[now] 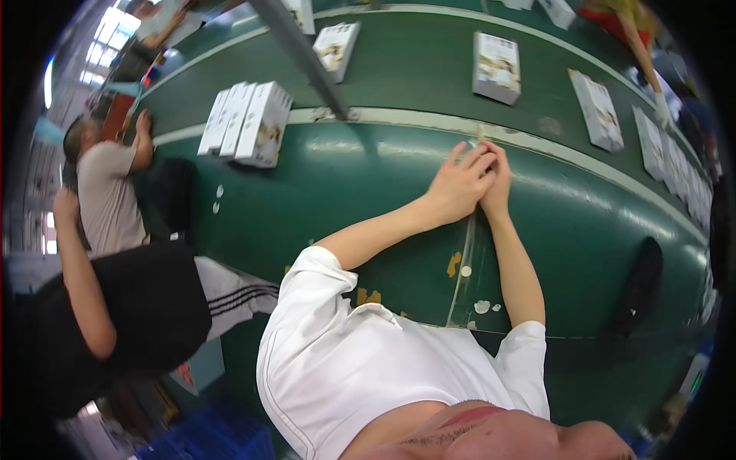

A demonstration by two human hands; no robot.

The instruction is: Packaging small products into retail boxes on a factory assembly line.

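Note:
My left hand [458,188] and my right hand [497,178] meet over the far edge of the green worktable [368,184]. Their fingers are bent and pressed together. What lies between them, if anything, is hidden. A small pale, shiny bit [474,142] shows at the fingertips, too small to name. From beneath the hands a clear strip [460,295] runs along the tabletop toward my body. Beside it are yellow tape scraps [453,264], a round white sticker [465,271] and crumpled white bits [481,307].
Past a pale rail [414,119], a green conveyor belt [414,69] carries white printed boxes [497,67]. Several similar boxes [249,123] stand together at the table's left. A grey metal post [303,57] rises by the rail. People stand at left; another person's gloved hand [662,111] is far right.

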